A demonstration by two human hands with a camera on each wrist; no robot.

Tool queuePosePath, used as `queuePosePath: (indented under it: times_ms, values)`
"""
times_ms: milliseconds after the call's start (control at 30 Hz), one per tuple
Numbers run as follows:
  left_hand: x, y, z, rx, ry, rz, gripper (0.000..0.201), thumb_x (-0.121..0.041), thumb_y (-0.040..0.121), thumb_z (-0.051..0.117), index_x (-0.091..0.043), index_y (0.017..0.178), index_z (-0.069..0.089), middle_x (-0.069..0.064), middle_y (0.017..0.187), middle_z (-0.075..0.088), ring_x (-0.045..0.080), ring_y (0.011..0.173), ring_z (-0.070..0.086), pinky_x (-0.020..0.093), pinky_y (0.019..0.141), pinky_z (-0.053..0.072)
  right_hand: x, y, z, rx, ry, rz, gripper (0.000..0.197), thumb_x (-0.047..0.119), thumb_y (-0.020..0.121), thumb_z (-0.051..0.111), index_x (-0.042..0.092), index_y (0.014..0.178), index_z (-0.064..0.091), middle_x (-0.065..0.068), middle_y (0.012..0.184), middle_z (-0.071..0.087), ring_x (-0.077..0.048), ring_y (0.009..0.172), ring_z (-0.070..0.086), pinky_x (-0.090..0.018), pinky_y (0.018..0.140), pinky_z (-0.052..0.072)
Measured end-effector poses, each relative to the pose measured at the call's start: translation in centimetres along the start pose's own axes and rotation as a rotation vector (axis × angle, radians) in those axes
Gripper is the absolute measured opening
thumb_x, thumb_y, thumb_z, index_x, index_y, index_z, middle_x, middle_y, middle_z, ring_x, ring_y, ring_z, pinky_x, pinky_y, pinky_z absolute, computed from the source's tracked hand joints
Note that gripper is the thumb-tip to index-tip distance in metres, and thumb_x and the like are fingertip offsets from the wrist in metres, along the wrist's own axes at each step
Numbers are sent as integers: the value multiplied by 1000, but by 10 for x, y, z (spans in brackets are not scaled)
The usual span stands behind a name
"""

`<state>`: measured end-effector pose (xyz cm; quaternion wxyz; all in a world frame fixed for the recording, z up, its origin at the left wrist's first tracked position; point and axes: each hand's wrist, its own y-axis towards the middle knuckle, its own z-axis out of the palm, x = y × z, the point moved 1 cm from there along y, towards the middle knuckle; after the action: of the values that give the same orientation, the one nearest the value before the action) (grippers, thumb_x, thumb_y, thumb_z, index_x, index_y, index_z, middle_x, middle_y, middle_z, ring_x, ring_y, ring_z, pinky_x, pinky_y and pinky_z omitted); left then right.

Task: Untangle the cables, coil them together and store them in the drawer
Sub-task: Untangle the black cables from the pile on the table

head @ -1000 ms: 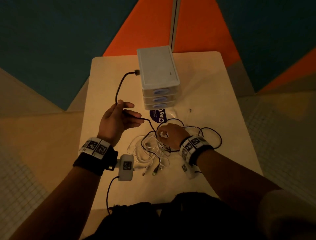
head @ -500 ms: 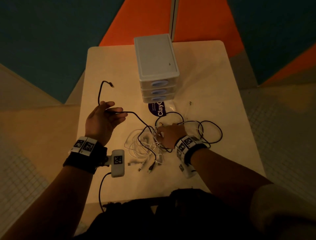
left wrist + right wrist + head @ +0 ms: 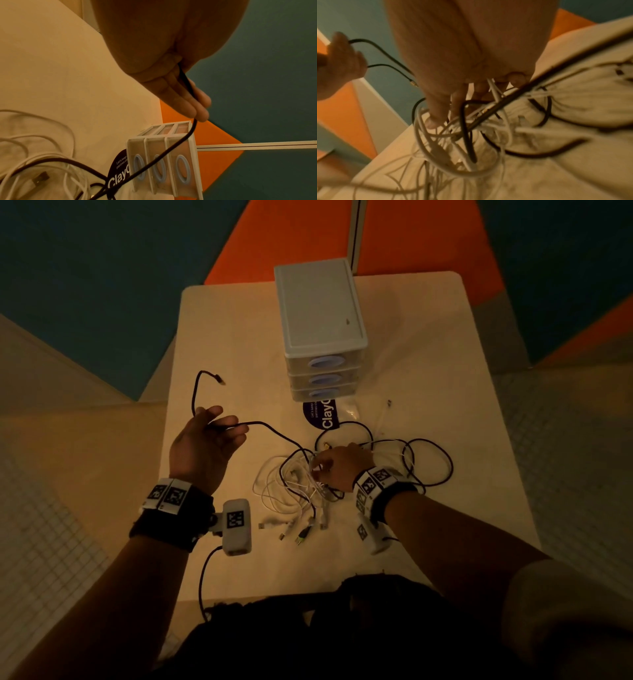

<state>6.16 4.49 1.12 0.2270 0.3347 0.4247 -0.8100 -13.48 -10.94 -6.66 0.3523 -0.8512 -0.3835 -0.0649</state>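
Note:
A tangle of white cables (image 3: 287, 491) and a black cable (image 3: 435, 460) lies mid-table. My left hand (image 3: 205, 443) is raised at the table's left and holds the black cable (image 3: 187, 83) between thumb and fingers; its free end (image 3: 219, 379) arcs up and back. My right hand (image 3: 337, 463) is down on the tangle, its fingers (image 3: 436, 116) pushed among white and black strands (image 3: 467, 128). The grey three-drawer unit (image 3: 320, 313) stands at the back with its drawers (image 3: 161, 167) closed.
A dark round sticker (image 3: 323, 414) lies in front of the drawers. Several loose plug ends (image 3: 301, 537) point toward the table's near edge. A small connector (image 3: 388, 404) lies right of the drawers. The pale table (image 3: 462, 392) drops off to coloured floor on all sides.
My left hand has pulled the black cable leftward, away from the drawers, and the cable's free end has left the drawer unit's side. The right hand has stayed on the tangle.

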Motion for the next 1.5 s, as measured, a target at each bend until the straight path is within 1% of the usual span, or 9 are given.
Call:
queuePosePath:
  times_ms: [200,467,567,667,767,867,1133,1367,1500]
  values:
    - [5,4,-12,-139,138,-3,21,-24,105,45,-12,110,62,10,92,70,26,79,73,34,71,60,-11,-7,0,-82,68,14,29,49,92,61,29,113,69,-4,117,71,-31,115,60,-40,97,48]
    - [44,7,-30,-268,421,-152,33,-9,104,48,-5,137,48,18,116,65,28,85,67,39,74,55,-27,-28,-10,-235,213,-17,31,52,90,67,23,98,66,4,98,74,-17,93,67,-32,80,41]
    - [52,3,-19,-246,659,-305,26,-19,104,52,-4,124,58,17,121,65,28,83,65,42,75,55,-27,-33,-17,-247,236,-16,27,54,88,70,27,92,63,9,88,69,-16,91,66,-35,84,43]
    - [48,-8,-5,-131,1146,-455,62,-56,99,48,3,105,70,9,83,76,26,69,70,33,62,52,-31,-34,-23,-311,211,-15,26,58,85,70,36,87,56,17,79,57,-18,92,64,-45,95,41]
    - [37,-13,13,-27,1764,-338,85,-80,88,33,-10,65,76,-1,56,72,20,61,72,32,71,56,-33,-34,-29,-351,153,-26,30,60,82,71,33,84,60,13,78,64,-19,90,64,-44,94,41]
    - [32,-17,48,29,2019,-169,92,-93,76,27,-14,54,68,-1,53,68,20,59,69,35,74,60,-32,-34,-33,-359,114,-8,36,65,80,70,30,86,64,9,81,70,-19,92,63,-41,95,37]
    - [39,-38,97,259,1944,-91,88,-93,74,33,-14,46,59,-3,46,60,15,49,59,33,74,58,-26,-37,-38,-284,-103,27,43,72,81,62,30,93,65,9,87,69,-20,96,62,-46,101,33]
    - [74,-23,102,284,1920,174,44,-69,89,46,-31,107,58,-6,99,70,19,92,64,37,83,54,-22,-41,-45,-313,-62,-63,30,59,83,66,33,96,66,9,94,71,-20,101,63,-45,101,34]
    - [79,-18,104,277,1909,181,29,-51,89,58,-28,105,67,-4,102,69,17,86,58,31,72,47,-36,-48,-43,-280,134,-98,24,51,84,70,30,96,70,6,89,74,-20,92,68,-46,98,45]
